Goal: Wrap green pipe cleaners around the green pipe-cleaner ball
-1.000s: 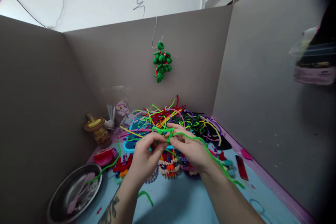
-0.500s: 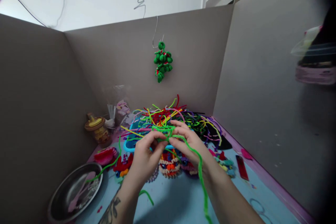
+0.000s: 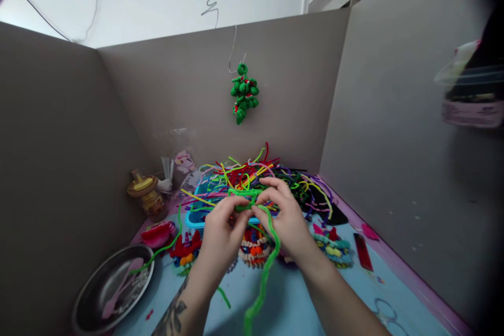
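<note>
- Swung inward since the first frame, the loose length of the green stem (image 3: 276, 244) ran along the right forearm and now hangs between the wrists toward the near side.
- Its folded part is held up between both hands, in front of the blue tray (image 3: 194, 221).
- Left hand (image 3: 226, 220): thumb and forefinger pinch the folded green part from the left.
- Right hand (image 3: 284, 218): thumb and forefinger pinch it from the right, near where the loose length leaves; other fingers are raised and spread apart.
- Just beyond, a heap of coloured stems (image 3: 252, 173) fills the tray and spills right.
- Beneath the hands on the table (image 3: 293, 304) sits an orange-and-cream piece (image 3: 255, 252), with a red-topped piece (image 3: 186, 252) to the left and a teal-and-yellow piece (image 3: 334, 249) to the right.
- Near left, a metal bowl (image 3: 94, 286) holds a pink scoop (image 3: 118, 294) and small pale bits.
- Near right lie scissors (image 3: 387, 310), partly blurred.
- On the far side, a green ornament (image 3: 244, 92) hangs before the grey partition (image 3: 177, 84).
</note>
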`<state>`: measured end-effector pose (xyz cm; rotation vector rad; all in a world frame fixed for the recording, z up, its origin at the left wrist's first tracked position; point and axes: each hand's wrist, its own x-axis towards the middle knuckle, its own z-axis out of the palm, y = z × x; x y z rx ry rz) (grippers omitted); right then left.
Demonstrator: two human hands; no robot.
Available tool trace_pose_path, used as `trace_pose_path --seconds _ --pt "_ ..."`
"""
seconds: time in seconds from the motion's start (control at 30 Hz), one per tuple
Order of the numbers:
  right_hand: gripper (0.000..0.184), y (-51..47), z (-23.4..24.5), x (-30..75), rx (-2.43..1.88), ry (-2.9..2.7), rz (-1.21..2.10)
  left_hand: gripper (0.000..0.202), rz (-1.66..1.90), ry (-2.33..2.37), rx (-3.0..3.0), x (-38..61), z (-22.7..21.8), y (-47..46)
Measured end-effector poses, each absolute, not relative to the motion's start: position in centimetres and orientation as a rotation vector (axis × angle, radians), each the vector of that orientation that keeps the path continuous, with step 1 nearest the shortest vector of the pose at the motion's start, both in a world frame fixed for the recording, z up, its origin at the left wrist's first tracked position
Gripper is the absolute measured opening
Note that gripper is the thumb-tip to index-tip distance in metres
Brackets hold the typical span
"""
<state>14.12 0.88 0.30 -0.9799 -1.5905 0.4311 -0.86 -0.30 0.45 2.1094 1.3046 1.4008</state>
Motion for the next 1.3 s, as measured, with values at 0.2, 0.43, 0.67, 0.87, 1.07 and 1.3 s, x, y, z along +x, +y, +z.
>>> trace_pose_path --seconds 0.2,0.43,0.67,0.87,1.07,1.3 --pt "0.012 1.0 -0.1 13.8 -0.952 -1.592 0.338 0.008 1.454 1.367 2.164 -0.5 0.6 -0.2" --pt "0.009 0.8 0.3 14.0 -0.927 -1.576 0.395 0.01 1.467 1.379 2.116 -0.4 0.6 -0.3" --pt "0.008 0.8 0.6 14.5 -0.894 -1.637 0.467 0.011 1.458 1.341 2.099 -0.4 0.7 -0.3" --pt "0.006 1.2 0.4 14.6 -0.923 -1.548 0.506 0.01 1.368 1.285 1.956 -1.0 0.5 0.3" --pt "0.013 1.7 0.6 16.0 -0.839 -1.525 0.873 0.01 1.141 1.202 2.063 -2.1 1.2 0.3" --pt "0.018 1.9 0.0 15.8 -0.865 -1.637 1.268 0.01 1.076 1.103 2.266 -2.2 1.8 0.0"
